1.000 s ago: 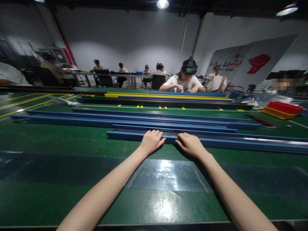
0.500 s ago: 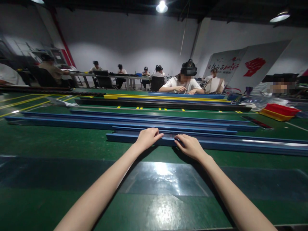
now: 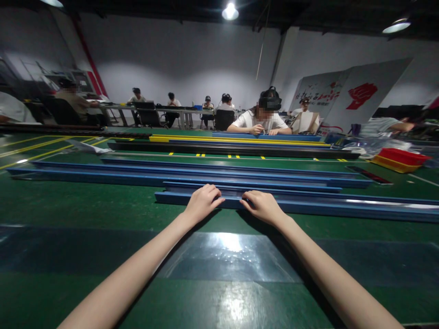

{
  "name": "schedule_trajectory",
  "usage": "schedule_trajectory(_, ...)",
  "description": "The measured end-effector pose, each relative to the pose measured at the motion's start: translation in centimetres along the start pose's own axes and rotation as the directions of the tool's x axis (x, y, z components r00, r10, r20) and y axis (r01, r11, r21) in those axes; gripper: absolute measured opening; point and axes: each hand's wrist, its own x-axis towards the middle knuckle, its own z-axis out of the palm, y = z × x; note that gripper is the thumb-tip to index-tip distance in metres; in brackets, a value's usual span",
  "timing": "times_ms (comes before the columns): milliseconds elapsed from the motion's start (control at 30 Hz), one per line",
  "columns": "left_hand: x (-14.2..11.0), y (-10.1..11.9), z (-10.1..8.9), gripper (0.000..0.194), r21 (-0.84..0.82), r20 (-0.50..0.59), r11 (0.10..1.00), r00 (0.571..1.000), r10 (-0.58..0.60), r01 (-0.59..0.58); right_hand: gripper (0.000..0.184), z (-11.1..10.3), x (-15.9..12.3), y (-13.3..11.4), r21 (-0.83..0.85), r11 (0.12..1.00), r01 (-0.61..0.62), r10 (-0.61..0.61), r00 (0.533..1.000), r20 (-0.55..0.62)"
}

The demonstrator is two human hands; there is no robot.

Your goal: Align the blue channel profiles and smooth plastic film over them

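Observation:
A long blue channel-shaped profile (image 3: pixel 329 205) lies across the green table in front of me, its left end near the middle and its right end running out of view. My left hand (image 3: pixel 203 201) is closed over its near wall, thumb on the front side and fingertips inside the channel. To the right, my right hand (image 3: pixel 263 205) grips the same wall, with curled fingers reaching into the channel. A short gap separates the two thumbs. The fingertips are partly hidden, and I cannot tell whether anything small is under them.
More blue profiles (image 3: pixel 85 172) lie just behind, with black (image 3: pixel 233 148) and yellow (image 3: pixel 161 138) ones farther back. A clear plastic sheet (image 3: pixel 226 262) covers the near table. On the right are a phone (image 3: pixel 368 175) and red tray (image 3: pixel 401 157). A person (image 3: pixel 259 121) sits opposite.
Both hands have slid slightly to the left along the blue profile, still closed on its near wall. Across the table, the person's hands have shifted a little.

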Motion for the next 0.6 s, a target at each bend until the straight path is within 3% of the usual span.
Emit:
schedule_trajectory(267,-1.2,-1.7,-0.2,0.016,0.061,-0.004,0.998,1.0,-0.021,0.021,0.027,-0.2,1.9,-2.2,-0.084,0.996,-0.019,0.022,0.999,0.032)
schedule_trajectory(600,-2.2,-2.8,-0.2,0.019,0.132,0.047,0.985,0.992,-0.115,0.108,0.025,0.0,1.9,-2.5,-0.078,0.996,-0.041,0.041,0.999,0.003)
